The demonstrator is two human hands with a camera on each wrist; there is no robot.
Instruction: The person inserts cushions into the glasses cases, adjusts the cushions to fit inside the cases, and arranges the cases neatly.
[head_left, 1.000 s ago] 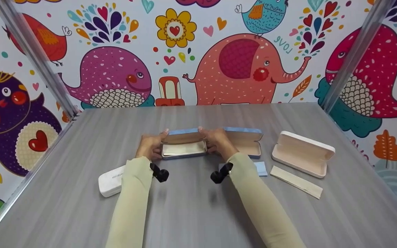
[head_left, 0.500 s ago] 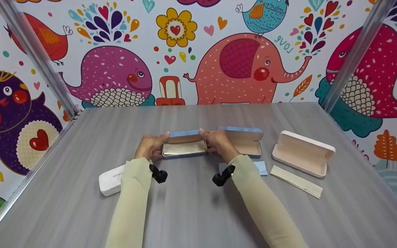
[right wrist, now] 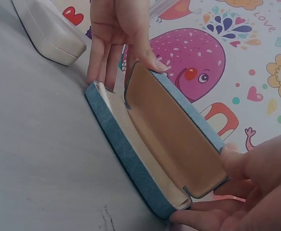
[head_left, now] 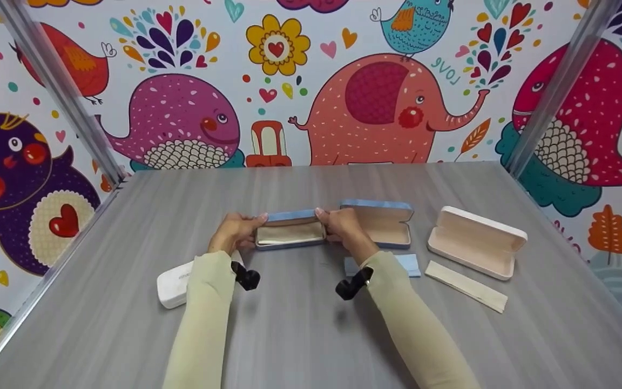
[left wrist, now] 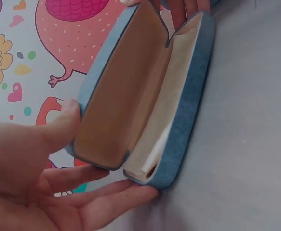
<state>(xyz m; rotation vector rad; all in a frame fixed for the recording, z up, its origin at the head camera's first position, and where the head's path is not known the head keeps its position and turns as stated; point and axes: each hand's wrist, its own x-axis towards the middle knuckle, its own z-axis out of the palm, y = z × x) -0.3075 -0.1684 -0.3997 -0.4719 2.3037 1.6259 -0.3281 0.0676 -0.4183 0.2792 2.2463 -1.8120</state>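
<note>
A blue glasses case (head_left: 291,245) lies in front of me with its tan-lined lid (left wrist: 123,91) part-way lowered. Folded cream cloth (head_left: 289,233) fills its base. My left hand (head_left: 232,232) grips the left end, thumb on the lid's upper edge and fingers beside the base and hinge. At the other end my right hand (head_left: 346,227) holds the case the same way, as the right wrist view shows with the thumb against the lid (right wrist: 179,130).
A second blue case (head_left: 392,233) stands open just right of my right hand, a light blue cloth (head_left: 409,265) before it. Further right are an open white case (head_left: 475,243) and a cream cloth strip (head_left: 467,286). A closed white case (head_left: 173,285) lies by my left forearm.
The lid of the held blue case has tilted forward and down, both thumbs moving with it. The other cases and cloths stay where they were.
</note>
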